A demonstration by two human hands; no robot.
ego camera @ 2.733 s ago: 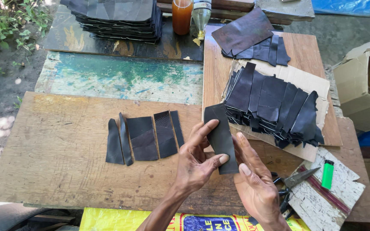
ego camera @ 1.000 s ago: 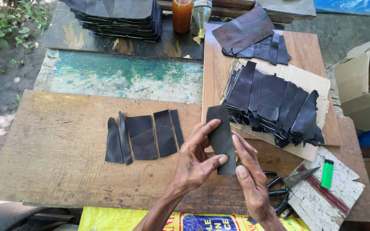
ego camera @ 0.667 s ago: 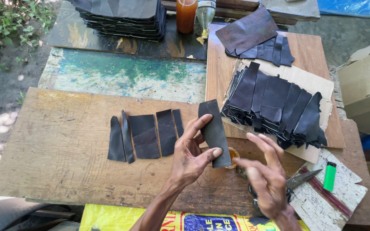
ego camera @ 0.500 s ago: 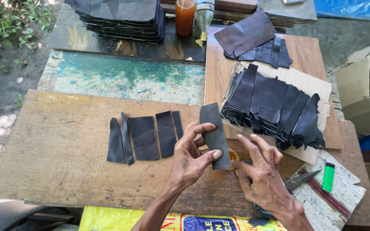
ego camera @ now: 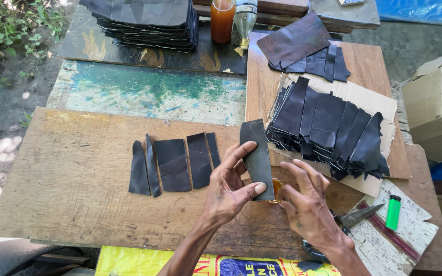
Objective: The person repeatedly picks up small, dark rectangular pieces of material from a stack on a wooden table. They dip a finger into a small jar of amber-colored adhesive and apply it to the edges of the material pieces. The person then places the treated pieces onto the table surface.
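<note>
Holding a dark leather strip (ego camera: pixel 258 156) upright over the wooden board (ego camera: pixel 67 179), our left hand (ego camera: pixel 229 186) pinches it between thumb and fingers. Our right hand (ego camera: pixel 308 204) hovers just beside it, fingers loosely spread and empty, over a small amber pot (ego camera: pixel 276 188). Five cut pieces (ego camera: pixel 172 164) already lie in a row to the left; a large fanned pile of leather (ego camera: pixel 328 128) waits on cardboard to the right, so we judge most work remains.
</note>
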